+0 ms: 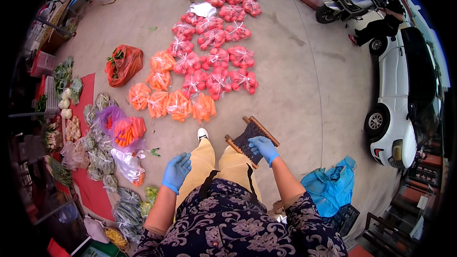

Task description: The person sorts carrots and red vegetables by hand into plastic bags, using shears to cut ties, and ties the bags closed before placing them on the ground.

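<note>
My left hand (177, 171), in a blue glove, is raised before my left thigh. Its fingers are loosely curved and hold nothing. My right hand (263, 149), gloved alike, is over a folding stool (247, 137) with a dark woven seat and wooden rails. Its fingers stretch out; whether they touch the stool is unclear. Beyond my feet lie clear bags of carrots (179, 106), knotted at the top. Behind them, in rows, are several bags of round red produce (218, 82). A white plastic bag (203, 9) rests among the far ones.
On the left, a red cloth (95, 188) borders bagged greens (101, 159), a purple bag (110, 120) and loose carrots (128, 132). A red bag (124, 65) stands nearby. On the right are a blue plastic sheet (331, 185), a white car (395, 100), a scooter (350, 2) and a seated person.
</note>
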A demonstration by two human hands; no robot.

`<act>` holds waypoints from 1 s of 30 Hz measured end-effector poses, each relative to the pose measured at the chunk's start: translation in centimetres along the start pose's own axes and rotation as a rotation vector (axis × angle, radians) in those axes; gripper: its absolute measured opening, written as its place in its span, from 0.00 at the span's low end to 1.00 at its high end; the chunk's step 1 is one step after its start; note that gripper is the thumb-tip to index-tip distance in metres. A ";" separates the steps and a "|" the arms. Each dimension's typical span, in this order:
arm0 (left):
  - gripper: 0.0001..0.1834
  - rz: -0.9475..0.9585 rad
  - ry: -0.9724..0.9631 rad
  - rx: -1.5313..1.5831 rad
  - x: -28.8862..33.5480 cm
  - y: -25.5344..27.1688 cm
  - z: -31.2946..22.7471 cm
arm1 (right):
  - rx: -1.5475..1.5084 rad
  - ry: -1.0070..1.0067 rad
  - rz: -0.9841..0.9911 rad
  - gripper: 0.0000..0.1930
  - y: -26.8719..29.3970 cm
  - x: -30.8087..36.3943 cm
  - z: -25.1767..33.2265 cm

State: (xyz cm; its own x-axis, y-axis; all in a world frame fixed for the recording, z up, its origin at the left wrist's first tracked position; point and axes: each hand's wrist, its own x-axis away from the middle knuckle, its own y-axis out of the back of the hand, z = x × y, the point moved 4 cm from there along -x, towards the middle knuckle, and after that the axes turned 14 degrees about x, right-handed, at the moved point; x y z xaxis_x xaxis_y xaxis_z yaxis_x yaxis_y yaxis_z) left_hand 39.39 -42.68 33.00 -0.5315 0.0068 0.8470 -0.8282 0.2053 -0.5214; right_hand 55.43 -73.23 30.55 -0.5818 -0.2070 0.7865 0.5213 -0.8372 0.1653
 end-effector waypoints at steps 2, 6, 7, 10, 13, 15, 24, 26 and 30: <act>0.14 -0.015 0.002 -0.024 -0.7 -0.2 -1.3 | -0.049 0.016 -0.030 0.10 -0.1 -1.2 1.0; 0.15 0.003 -0.007 -0.086 -3.1 -2.0 -5.4 | -0.098 0.010 -0.039 0.11 -2.1 -1.5 3.6; 0.15 0.019 0.008 -0.102 -3.8 -2.9 -6.4 | -0.078 0.008 -0.036 0.11 -2.9 -1.6 4.5; 0.15 0.154 0.082 -0.092 -6.1 -7.4 -7.6 | -0.084 0.062 -0.005 0.14 -5.2 -1.9 6.6; 0.15 0.215 0.171 -0.190 -8.1 -11.3 -7.3 | -0.031 0.129 0.003 0.15 -7.9 -2.2 8.5; 0.17 0.269 0.162 -0.212 -8.7 -12.8 -7.3 | 0.025 0.187 0.028 0.14 -9.5 -1.8 10.1; 0.18 0.274 0.336 -0.297 -10.8 -14.9 -3.4 | -0.033 0.162 -0.094 0.14 -6.1 -0.5 8.5; 0.18 0.284 0.373 -0.348 -11.0 -15.4 -1.9 | -0.078 0.165 -0.146 0.14 -5.2 -1.5 7.1; 0.18 0.294 0.413 -0.390 -11.8 -17.1 1.3 | -0.125 0.219 -0.209 0.14 -3.2 -2.1 6.2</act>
State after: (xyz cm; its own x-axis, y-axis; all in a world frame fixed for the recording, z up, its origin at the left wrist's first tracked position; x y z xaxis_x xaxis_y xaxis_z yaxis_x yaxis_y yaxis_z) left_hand 59.64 -47.56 31.80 -0.5498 0.4777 0.6852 -0.4913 0.4784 -0.7278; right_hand 58.88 -66.93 32.04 -0.7956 -0.1166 0.5945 0.3037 -0.9258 0.2249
